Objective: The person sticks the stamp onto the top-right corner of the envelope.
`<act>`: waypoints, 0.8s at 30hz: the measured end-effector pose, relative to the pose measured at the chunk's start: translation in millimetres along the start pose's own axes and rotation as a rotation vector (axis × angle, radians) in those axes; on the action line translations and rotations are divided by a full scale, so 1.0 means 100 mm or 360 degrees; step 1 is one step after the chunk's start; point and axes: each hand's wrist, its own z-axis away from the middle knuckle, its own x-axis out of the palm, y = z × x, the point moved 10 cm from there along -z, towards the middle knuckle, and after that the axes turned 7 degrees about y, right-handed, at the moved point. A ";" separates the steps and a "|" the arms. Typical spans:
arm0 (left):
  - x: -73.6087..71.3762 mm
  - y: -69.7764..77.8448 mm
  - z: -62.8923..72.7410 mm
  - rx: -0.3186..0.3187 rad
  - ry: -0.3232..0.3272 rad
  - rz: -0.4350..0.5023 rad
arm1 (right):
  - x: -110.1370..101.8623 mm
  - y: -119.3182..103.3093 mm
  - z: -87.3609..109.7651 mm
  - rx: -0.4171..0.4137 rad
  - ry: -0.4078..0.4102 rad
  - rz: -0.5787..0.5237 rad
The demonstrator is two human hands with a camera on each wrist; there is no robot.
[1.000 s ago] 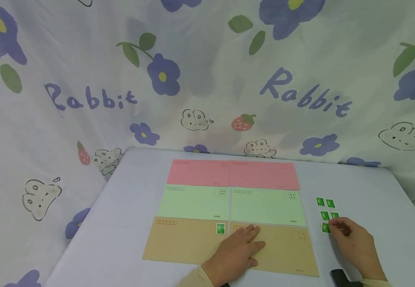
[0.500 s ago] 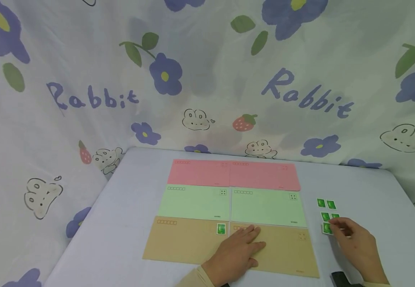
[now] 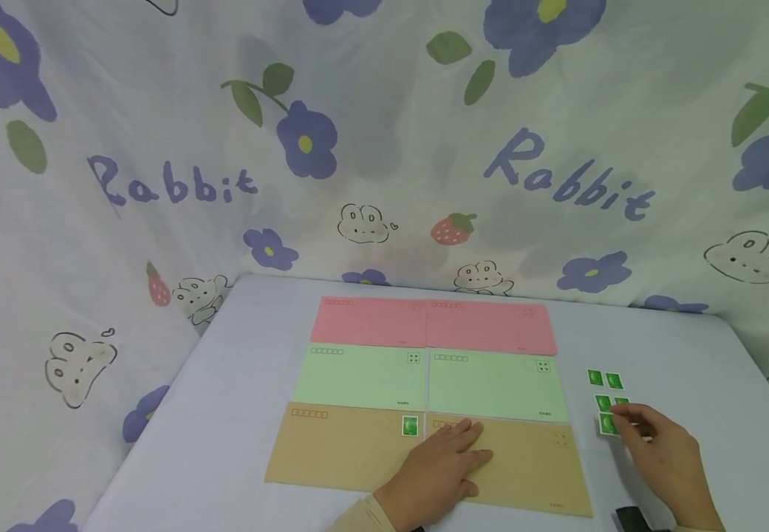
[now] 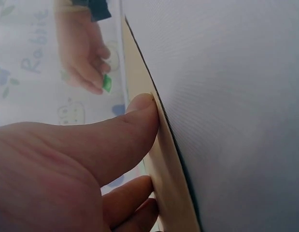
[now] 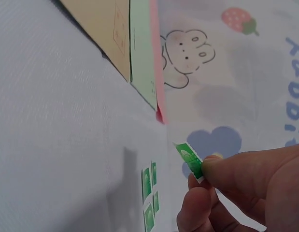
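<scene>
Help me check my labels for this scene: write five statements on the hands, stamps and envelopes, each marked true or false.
1. The right hand pinches a green stamp. True.
2. The farthest row is green. False: the pink envelopes lie farthest.
3. The left hand rests on a brown envelope. True.
4. Both brown envelopes bear a stamp. False: only one does.
5. Four more stamps lie on the table. True.
</scene>
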 end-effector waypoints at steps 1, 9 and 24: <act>0.00 0.00 0.00 0.0002 -0.0002 -0.0001 | 0.00 -0.01 0.01 -0.0008 0.0002 -0.0007; 0.00 0.01 0.01 0.0009 -0.0003 -0.0007 | 0.00 -0.06 0.04 -0.0021 -0.0008 -0.0034; 0.01 0.01 0.01 0.0009 0.0009 -0.0029 | 0.04 -0.13 0.07 0.0030 -0.0054 -0.0042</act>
